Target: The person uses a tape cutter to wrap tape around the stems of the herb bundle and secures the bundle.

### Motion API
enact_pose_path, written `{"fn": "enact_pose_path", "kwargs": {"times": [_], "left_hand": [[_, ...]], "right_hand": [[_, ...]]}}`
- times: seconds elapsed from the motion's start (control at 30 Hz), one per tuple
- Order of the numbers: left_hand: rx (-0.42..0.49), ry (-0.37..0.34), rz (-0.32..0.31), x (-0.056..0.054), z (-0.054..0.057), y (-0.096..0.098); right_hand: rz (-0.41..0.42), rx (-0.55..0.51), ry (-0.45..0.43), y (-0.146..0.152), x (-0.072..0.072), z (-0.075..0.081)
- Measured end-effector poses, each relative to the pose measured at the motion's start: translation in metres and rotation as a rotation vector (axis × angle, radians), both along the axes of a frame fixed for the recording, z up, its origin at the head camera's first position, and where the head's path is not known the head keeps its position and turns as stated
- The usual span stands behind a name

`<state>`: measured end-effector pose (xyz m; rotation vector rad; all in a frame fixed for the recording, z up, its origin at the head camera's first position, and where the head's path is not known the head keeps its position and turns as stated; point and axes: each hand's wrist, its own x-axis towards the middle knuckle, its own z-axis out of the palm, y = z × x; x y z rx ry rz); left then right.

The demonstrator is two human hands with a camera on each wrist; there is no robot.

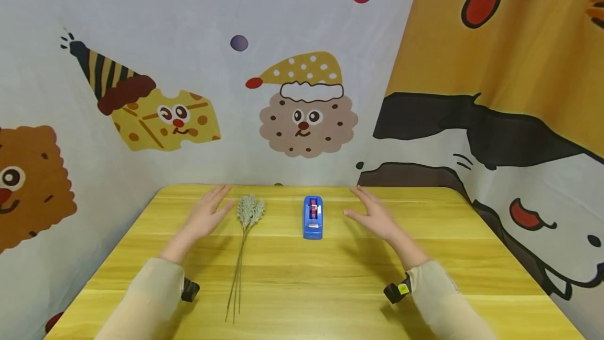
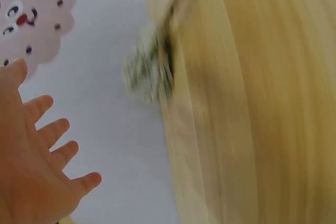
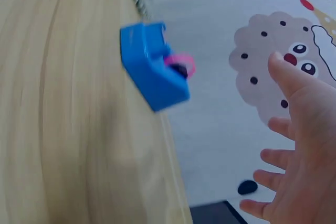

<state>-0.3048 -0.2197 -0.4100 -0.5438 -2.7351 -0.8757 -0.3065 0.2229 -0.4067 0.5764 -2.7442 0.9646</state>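
A bunch of grey-green artificial flower stems (image 1: 250,212) lies on the wooden table, heads toward the back and thin stems toward the front. To its right sits a blue tape dispenser (image 1: 313,230) with a pink roll of tape (image 1: 313,209) in it. My left hand (image 1: 206,215) is raised just left of the flower heads, fingers extended, holding nothing. My right hand (image 1: 375,216), also empty with fingers spread, hovers right of the dispenser. In the left wrist view the flower heads (image 2: 149,69) are blurred; the right wrist view shows the dispenser (image 3: 149,66) apart from the hand.
The wooden table (image 1: 292,287) reaches back to a white cloth backdrop (image 1: 292,9) printed with cartoon food. At the right hangs more printed cloth (image 1: 439,41). A small black camera is strapped to each wrist.
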Motion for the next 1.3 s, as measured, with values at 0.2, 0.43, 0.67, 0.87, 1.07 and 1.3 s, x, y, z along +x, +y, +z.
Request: {"fn": "enact_pose_path", "kwargs": {"times": [0.2,0.43,0.67,0.87,1.07,1.3], "left_hand": [[0.231,-0.110,-0.115,-0.003,-0.004,0.049],[0.397,-0.284,-0.098,-0.003,-0.015,0.109],[0.495,-0.353,-0.096,-0.009,-0.037,0.154],[0.644,-0.430,-0.103,-0.017,-0.050,0.173],[0.744,-0.490,-0.096,-0.018,-0.054,0.180],[0.800,-0.565,-0.135,-0.021,-0.062,0.181]], "right_hand": [[-0.014,-0.254,-0.116,-0.026,-0.008,-0.013],[-0.117,-0.617,-0.308,-0.050,-0.015,-0.040],[-0.218,-0.868,-0.426,-0.070,-0.011,-0.061],[-0.226,-0.899,-0.417,-0.080,-0.010,-0.067],[-0.209,-0.850,-0.385,-0.083,-0.011,-0.074],[-0.187,-0.711,-0.355,-0.085,-0.010,-0.074]]}}
